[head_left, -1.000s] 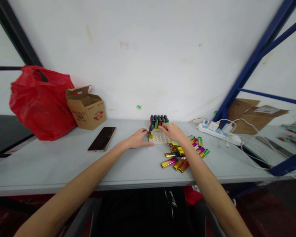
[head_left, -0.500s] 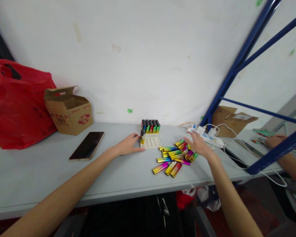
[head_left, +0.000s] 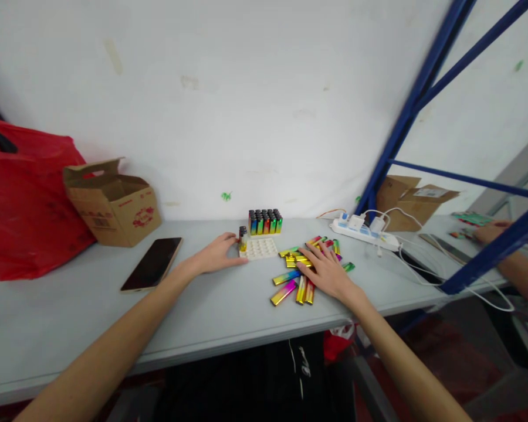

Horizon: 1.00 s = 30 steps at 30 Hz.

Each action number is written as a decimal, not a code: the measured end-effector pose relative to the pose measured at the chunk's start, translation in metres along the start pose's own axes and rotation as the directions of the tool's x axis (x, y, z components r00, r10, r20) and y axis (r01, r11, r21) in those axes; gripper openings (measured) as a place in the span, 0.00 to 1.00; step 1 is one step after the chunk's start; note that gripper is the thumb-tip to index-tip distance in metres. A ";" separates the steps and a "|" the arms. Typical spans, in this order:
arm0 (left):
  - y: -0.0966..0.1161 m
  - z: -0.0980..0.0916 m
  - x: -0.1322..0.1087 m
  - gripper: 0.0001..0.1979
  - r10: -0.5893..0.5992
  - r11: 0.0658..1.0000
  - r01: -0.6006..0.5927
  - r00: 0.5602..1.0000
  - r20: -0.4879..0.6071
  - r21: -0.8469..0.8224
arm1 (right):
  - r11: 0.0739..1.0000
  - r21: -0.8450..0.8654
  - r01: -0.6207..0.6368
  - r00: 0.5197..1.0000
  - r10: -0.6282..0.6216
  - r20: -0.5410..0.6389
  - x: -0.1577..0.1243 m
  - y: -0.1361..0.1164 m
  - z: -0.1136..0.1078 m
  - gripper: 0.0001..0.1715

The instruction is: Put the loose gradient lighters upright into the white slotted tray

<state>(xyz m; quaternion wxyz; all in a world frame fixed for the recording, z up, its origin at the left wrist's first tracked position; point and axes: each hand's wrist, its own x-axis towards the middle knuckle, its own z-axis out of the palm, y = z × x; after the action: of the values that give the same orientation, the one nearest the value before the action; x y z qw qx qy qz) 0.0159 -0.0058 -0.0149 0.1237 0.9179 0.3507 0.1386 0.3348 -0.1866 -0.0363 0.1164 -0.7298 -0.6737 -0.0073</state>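
While our left hand (head_left: 217,254) stays at the left edge of the pale tray (head_left: 261,248), our right hand (head_left: 328,274) has come down over the loose lighters (head_left: 293,261); half a second ago it hung at the pile's right side, near the power strip (head_left: 367,231). We see the left thumb and fingers wide apart around the tray's corner, beside a few upright lighters (head_left: 243,240) standing in it; the right fingers are slightly spread, though we cannot tell what lies under the palm. The loose lighters are slim, shiny metallic tubes, fading from gold to pink, green, red or blue, and lie heaped right of the tray; the tray is flat, with rows of round hollows; behind it stands a tight block of black-topped lighters (head_left: 265,223); all rest on a smooth grey table (head_left: 229,305).
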 end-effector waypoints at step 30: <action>-0.012 -0.006 -0.005 0.49 -0.063 0.998 0.061 0.996 0.063 0.029 | 0.998 0.020 0.058 0.991 -0.060 0.123 0.049 0.002 0.000 0.46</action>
<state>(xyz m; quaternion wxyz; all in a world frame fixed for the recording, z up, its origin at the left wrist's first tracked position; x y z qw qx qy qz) 0.0034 0.0001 -0.0142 0.1265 0.9121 0.3767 0.1007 0.3416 -0.1387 -0.0284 0.0803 -0.7075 -0.7010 0.0400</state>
